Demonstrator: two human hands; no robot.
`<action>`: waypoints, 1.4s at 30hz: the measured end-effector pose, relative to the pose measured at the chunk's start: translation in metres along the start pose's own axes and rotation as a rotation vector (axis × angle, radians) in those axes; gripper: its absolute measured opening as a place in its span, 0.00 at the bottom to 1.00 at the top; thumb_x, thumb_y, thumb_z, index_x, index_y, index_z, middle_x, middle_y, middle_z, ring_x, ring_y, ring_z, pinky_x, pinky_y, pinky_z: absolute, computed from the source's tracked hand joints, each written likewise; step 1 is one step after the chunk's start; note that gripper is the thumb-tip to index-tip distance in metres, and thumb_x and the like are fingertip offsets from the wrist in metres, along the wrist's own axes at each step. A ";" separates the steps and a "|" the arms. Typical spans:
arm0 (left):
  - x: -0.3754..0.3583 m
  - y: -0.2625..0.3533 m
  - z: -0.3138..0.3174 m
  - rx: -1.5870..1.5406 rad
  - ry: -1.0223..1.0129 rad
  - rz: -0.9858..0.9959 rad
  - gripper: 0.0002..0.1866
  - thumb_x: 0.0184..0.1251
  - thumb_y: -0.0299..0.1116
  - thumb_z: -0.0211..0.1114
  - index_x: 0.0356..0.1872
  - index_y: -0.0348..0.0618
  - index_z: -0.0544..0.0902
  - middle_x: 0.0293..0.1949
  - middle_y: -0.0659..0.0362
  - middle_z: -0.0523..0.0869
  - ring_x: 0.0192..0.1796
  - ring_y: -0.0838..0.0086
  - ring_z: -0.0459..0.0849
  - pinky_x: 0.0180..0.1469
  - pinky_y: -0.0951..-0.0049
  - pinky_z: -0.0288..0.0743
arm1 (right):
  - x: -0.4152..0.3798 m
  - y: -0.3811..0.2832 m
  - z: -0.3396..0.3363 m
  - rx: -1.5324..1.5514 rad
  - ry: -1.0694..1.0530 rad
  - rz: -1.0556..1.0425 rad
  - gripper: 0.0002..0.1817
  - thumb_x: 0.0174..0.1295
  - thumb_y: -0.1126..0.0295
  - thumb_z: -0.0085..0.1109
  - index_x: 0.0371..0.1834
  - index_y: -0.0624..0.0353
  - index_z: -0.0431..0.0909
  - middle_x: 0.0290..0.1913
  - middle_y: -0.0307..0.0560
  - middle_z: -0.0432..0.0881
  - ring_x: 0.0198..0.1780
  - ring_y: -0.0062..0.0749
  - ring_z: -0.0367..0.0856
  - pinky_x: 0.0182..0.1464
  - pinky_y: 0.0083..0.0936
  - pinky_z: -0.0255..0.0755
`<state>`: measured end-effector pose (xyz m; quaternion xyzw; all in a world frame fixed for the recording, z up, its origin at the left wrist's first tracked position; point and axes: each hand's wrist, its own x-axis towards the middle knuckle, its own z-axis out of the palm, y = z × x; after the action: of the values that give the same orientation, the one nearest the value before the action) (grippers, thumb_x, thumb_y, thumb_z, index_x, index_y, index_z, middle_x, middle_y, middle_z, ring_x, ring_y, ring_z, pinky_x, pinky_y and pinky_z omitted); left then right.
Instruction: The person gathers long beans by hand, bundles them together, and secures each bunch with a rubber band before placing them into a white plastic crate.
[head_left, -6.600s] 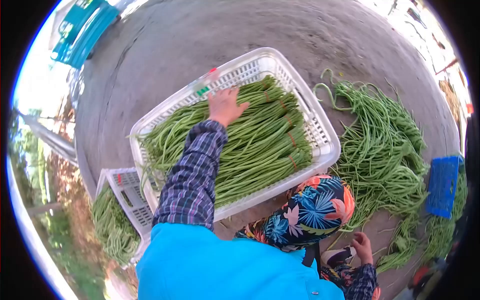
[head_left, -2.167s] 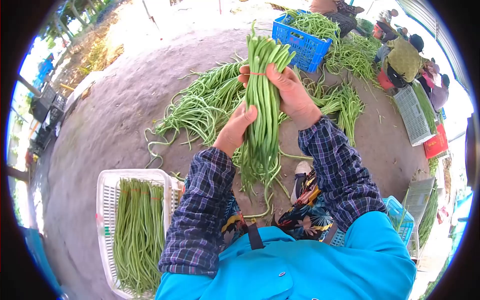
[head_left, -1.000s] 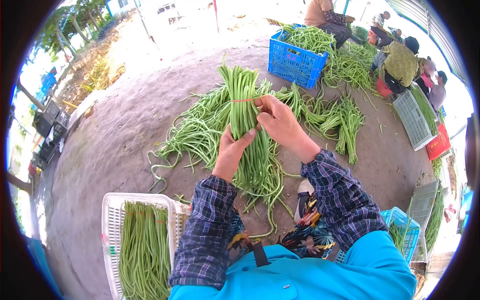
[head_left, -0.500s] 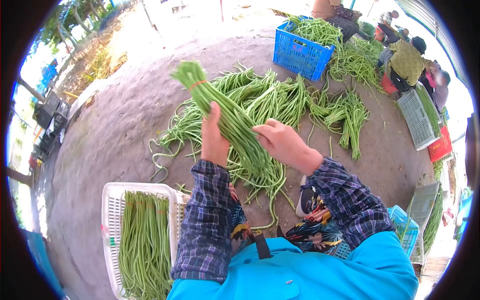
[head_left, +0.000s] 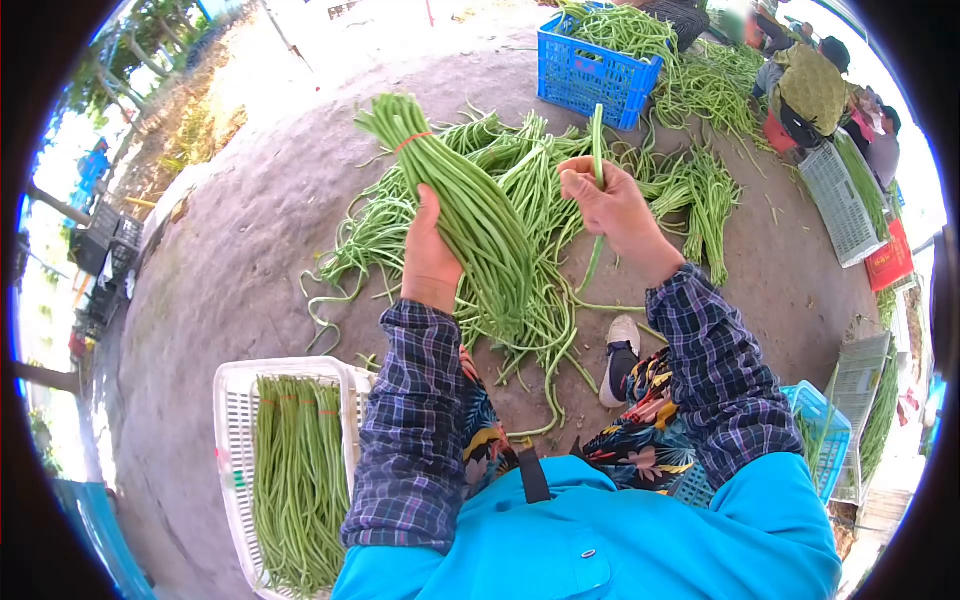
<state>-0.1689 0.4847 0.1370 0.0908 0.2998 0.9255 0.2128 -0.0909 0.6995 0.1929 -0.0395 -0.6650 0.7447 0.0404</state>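
Note:
A thick bundle of long green beans (head_left: 465,215), with a red band around its upper end, is gripped in my left hand (head_left: 430,250), the thumb lying across it. To its right, my right hand (head_left: 620,210) pinches a single long bean (head_left: 597,140) that stands upright between thumb and fingers. The bean's lower part hangs below the hand. Beneath both hands a loose pile of long beans (head_left: 540,180) spreads over the ground.
A white crate (head_left: 232,440) with banded beans stands at lower left. Beyond the pile is a blue crate (head_left: 590,85) full of beans. Several people, one in a patterned top (head_left: 815,90), are at upper right near a grey crate (head_left: 838,205). My shoe (head_left: 615,370) is below.
My right hand has moved away from the bundle, up and to the right, and now holds a single bean. The bundle in my left hand has shifted slightly; the view has moved a little.

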 end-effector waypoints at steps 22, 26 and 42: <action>-0.004 -0.030 0.036 0.531 -0.258 -0.062 0.36 0.59 0.39 0.69 0.65 0.34 0.64 0.53 0.55 0.78 0.57 0.72 0.75 0.62 0.72 0.64 | 0.010 0.009 -0.004 0.353 -0.097 0.113 0.07 0.63 0.64 0.56 0.38 0.55 0.76 0.26 0.29 0.76 0.19 0.09 0.67 0.19 0.09 0.58; -0.003 -0.039 0.032 0.630 -0.201 0.019 0.38 0.53 0.41 0.74 0.60 0.33 0.66 0.52 0.53 0.78 0.56 0.71 0.75 0.60 0.69 0.67 | 0.012 0.014 0.001 0.305 -0.079 0.101 0.05 0.64 0.65 0.55 0.35 0.53 0.75 0.21 0.24 0.67 0.16 0.08 0.57 0.18 0.11 0.50; -0.006 -0.029 0.019 0.353 -0.244 -0.176 0.20 0.65 0.32 0.62 0.57 0.36 0.73 0.48 0.60 0.82 0.47 0.78 0.79 0.50 0.77 0.73 | 0.009 0.003 -0.010 0.101 -0.121 0.109 0.12 0.61 0.67 0.55 0.47 0.55 0.76 0.24 0.26 0.74 0.17 0.08 0.62 0.17 0.11 0.53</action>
<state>-0.1482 0.5129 0.1351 0.2114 0.4357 0.8188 0.3082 -0.0986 0.7104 0.1886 -0.0285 -0.6249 0.7793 -0.0386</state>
